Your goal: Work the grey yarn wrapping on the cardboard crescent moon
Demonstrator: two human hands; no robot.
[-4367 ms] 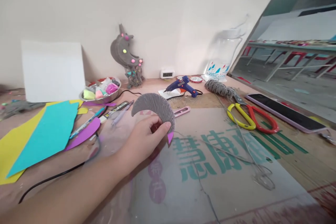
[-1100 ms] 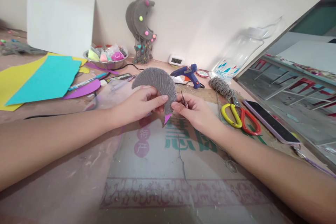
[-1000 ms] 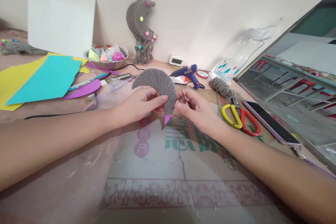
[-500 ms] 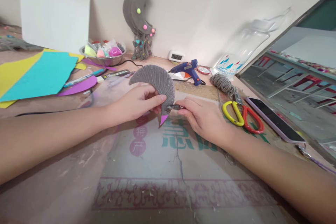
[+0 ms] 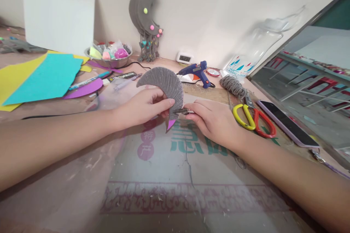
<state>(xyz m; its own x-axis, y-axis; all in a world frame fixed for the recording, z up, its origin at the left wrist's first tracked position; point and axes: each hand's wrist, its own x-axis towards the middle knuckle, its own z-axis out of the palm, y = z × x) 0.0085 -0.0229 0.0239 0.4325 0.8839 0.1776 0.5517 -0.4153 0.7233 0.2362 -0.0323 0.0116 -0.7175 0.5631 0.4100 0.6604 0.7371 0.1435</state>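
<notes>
A crescent moon shape (image 5: 168, 82) is wrapped in grey yarn, with a bare purple tip (image 5: 170, 125) at its lower end. My left hand (image 5: 149, 107) pinches the crescent's inner side, thumb across its front. Beside the lower end, my right hand (image 5: 212, 118) is closed with thumb and forefinger on a small dark grey bundle (image 5: 184, 111) that looks like yarn. The bundle meets the wrapped edge just above the purple tip. Both hands are above a printed board (image 5: 164, 167) on the table.
Behind the crescent lie a blue glue gun (image 5: 195, 71) and a small digital clock (image 5: 185, 57). To the right are a grey yarn skein (image 5: 232, 85), scissors (image 5: 254, 118) and a phone (image 5: 287, 123). Coloured sheets (image 5: 43, 80) and a metal bowl (image 5: 109, 62) sit left. A finished-looking moon decoration (image 5: 140, 12) hangs behind.
The whole view has shifted slightly, so things appear a little further right. Both hands keep the same hold on the crescent and the grey bundle.
</notes>
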